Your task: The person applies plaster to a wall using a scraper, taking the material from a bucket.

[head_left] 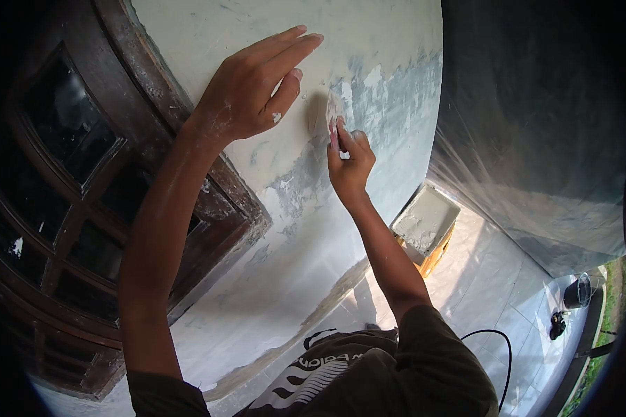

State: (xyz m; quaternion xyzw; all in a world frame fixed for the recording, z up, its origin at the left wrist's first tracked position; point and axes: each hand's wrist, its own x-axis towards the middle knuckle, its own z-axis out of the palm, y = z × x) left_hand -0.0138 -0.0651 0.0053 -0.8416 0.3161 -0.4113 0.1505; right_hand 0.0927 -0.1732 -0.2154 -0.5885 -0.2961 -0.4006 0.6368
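My right hand (352, 158) is closed round the handle of a putty knife (334, 108), its whitish blade tilted against the wall (389, 118). Around the blade, the wall has a grey patchy band with pale filler smears; above that it is cream-coloured. Higher and to the left, my left hand (254, 87) is raised close to the wall with its fingers stretched out and thumb apart, holding nothing. White specks of filler stick to its thumb and wrist.
A tray of pale filler (424, 221) rests on an orange-yellow support at the right. Left stands a dark wooden window frame (104, 229) with glass panes. Plastic sheeting (528, 132) hangs at the right. On the tiled floor (494, 306) are a dark bucket (576, 292) and a black cable (509, 354).
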